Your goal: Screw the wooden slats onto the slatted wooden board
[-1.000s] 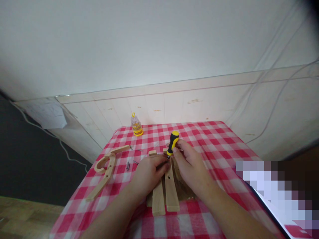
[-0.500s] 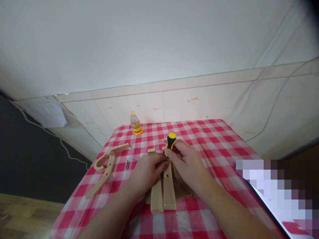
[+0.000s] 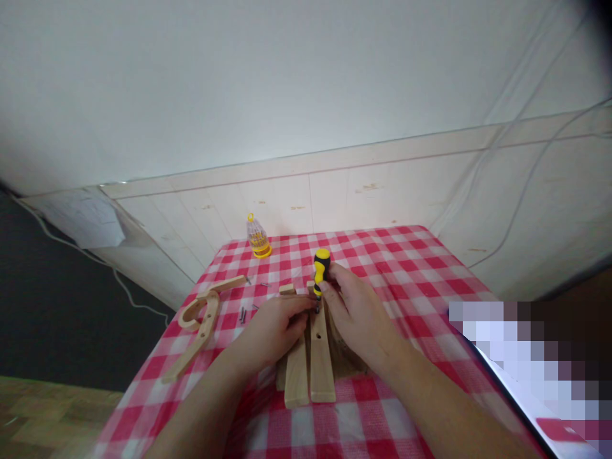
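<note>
My right hand [image 3: 356, 312] grips a yellow-and-black screwdriver [image 3: 320, 270], held upright with its tip down on a pale wooden slat [image 3: 321, 357]. A second slat [image 3: 296, 376] lies beside it on the left. My left hand [image 3: 275, 326] rests on these slats with its fingers curled and pinched right at the screwdriver tip; what they pinch is too small to make out. A brownish piece lies under the slats beneath my right hand.
A red-and-white checked cloth [image 3: 421, 280] covers the table. A curved wooden piece [image 3: 201, 325] lies at the left, with a few dark screws [image 3: 242, 313] near it. A yellow bit holder [image 3: 258, 237] stands at the back. White panelled walls enclose the table.
The screwdriver has shifted slightly left and stands more upright over the slat. Both hands stay at the same spot; the view drifted a little.
</note>
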Action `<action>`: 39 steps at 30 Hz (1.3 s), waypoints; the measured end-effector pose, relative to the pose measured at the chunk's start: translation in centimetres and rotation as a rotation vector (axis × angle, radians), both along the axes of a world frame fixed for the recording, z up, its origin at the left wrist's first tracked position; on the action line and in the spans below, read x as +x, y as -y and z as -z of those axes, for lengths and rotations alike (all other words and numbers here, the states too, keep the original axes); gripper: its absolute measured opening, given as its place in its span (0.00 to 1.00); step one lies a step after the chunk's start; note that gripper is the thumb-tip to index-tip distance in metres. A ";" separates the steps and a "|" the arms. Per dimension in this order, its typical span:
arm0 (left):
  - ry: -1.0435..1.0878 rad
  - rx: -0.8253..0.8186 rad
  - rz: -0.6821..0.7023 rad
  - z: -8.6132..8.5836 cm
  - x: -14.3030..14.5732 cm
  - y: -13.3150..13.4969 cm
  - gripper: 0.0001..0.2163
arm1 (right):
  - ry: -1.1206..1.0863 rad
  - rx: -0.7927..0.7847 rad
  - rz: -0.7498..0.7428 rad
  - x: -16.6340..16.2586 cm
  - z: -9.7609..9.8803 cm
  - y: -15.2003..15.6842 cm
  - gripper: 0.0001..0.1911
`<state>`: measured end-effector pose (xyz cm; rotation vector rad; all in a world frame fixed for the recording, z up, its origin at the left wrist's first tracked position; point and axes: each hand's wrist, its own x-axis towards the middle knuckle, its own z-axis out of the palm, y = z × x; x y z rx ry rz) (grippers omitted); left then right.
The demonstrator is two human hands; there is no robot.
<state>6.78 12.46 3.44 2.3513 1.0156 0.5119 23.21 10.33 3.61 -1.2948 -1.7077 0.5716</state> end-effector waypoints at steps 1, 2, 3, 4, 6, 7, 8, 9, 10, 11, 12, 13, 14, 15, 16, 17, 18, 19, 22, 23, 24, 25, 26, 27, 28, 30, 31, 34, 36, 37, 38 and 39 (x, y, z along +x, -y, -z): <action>0.014 -0.017 0.001 0.0 -0.1 0.0 0.16 | 0.006 0.010 0.010 0.1 0.1 0.0 0.10; 0.023 -0.034 -0.003 0.0 -0.2 -0.1 0.17 | 0.011 0.017 0.019 0.2 0.2 0.0 0.10; 0.031 -0.052 -0.011 0.0 -0.3 -0.1 0.17 | 0.015 0.021 0.026 0.3 0.3 0.0 0.10; 0.039 -0.070 -0.022 0.1 -0.3 -0.1 0.17 | 0.018 0.024 0.029 0.3 0.3 0.0 0.11; 0.053 -0.103 -0.044 0.1 -0.2 -0.1 0.17 | 0.025 0.026 0.026 0.3 0.3 0.0 0.11; 0.059 -0.113 -0.053 0.1 -0.1 -0.1 0.17 | 0.027 0.025 0.024 0.2 0.2 0.1 0.12; 0.063 -0.115 -0.060 0.1 -0.1 -0.1 0.16 | 0.028 0.025 0.022 0.2 0.2 0.1 0.12; 0.061 -0.111 -0.067 0.0 -0.1 0.0 0.16 | 0.028 0.025 0.019 0.1 0.2 0.1 0.13; 0.058 -0.103 -0.072 0.0 0.0 0.0 0.16 | 0.029 0.028 0.015 0.1 0.2 0.1 0.13; 0.054 -0.096 -0.078 0.0 0.0 0.0 0.15 | 0.030 0.033 0.012 0.1 0.2 0.2 0.13; 0.050 -0.092 -0.083 0.0 0.0 0.0 0.14 | 0.030 0.038 0.009 0.1 0.3 0.2 0.13; 0.046 -0.093 -0.083 0.0 0.0 -0.1 0.14 | 0.031 0.042 0.008 0.1 0.3 0.2 0.13; 0.046 -0.097 -0.082 0.0 0.0 -0.1 0.13 | 0.031 0.042 0.010 0.1 0.3 0.2 0.13; 0.049 -0.102 -0.080 0.0 -0.1 -0.1 0.13 | 0.029 0.039 0.015 0.1 0.4 0.2 0.13; 0.054 -0.102 -0.076 0.1 -0.1 -0.1 0.13 | 0.025 0.035 0.020 0.1 0.4 0.2 0.13; 0.058 -0.096 -0.073 0.2 -0.1 -0.1 0.13 | 0.021 0.030 0.023 0.1 0.4 0.2 0.13; 0.064 -0.084 -0.071 0.3 0.0 -0.1 0.13 | 0.017 0.026 0.023 0.1 0.5 0.2 0.13; 0.068 -0.069 -0.072 0.4 0.0 -0.2 0.13 | 0.013 0.024 0.022 0.1 0.5 0.2 0.13; 0.056 -0.023 -0.079 0.9 0.1 -0.3 0.12 | 0.005 0.025 0.010 0.0 0.5 0.3 0.14; 0.048 -0.013 -0.084 1.0 0.1 -0.3 0.11 | 0.005 0.025 0.006 0.0 0.5 0.3 0.14; 0.039 -0.005 -0.089 1.1 0.1 -0.4 0.10 | 0.009 0.025 0.003 0.0 0.5 0.3 0.14; 0.029 0.001 -0.095 1.2 0.2 -0.4 0.09 | 0.014 0.022 0.002 0.0 0.4 0.3 0.14; 0.021 0.008 -0.104 1.2 0.2 -0.4 0.09 | 0.021 0.019 0.003 0.0 0.4 0.3 0.14; 0.011 0.012 -0.115 1.3 0.3 -0.4 0.08 | 0.029 0.015 0.006 0.0 0.4 0.2 0.14; 0.000 0.016 -0.129 1.3 0.4 -0.3 0.08 | 0.035 0.011 0.011 0.1 0.3 0.2 0.14; -0.021 0.023 -0.153 1.3 0.5 -0.3 0.08 | 0.044 0.005 0.019 0.1 0.3 0.2 0.13; -0.029 0.026 -0.163 1.3 0.5 -0.2 0.08 | 0.047 0.003 0.021 0.1 0.3 0.2 0.13; -0.053 0.040 -0.170 1.2 0.5 -0.2 0.08 | 0.033 -0.004 0.018 0.2 0.4 0.1 0.13; -0.058 0.049 -0.159 1.2 0.4 -0.1 0.08 | 0.007 -0.008 0.011 0.2 0.5 0.1 0.13; -0.058 0.053 -0.152 1.2 0.4 -0.1 0.08 | -0.010 -0.011 0.007 0.2 0.5 0.1 0.13; -0.057 0.056 -0.146 1.2 0.4 -0.1 0.08 | -0.028 -0.015 0.001 0.2 0.4 0.1 0.13; -0.058 0.059 -0.143 1.1 0.4 0.0 0.08 | -0.047 -0.022 -0.005 0.2 0.4 0.0 0.13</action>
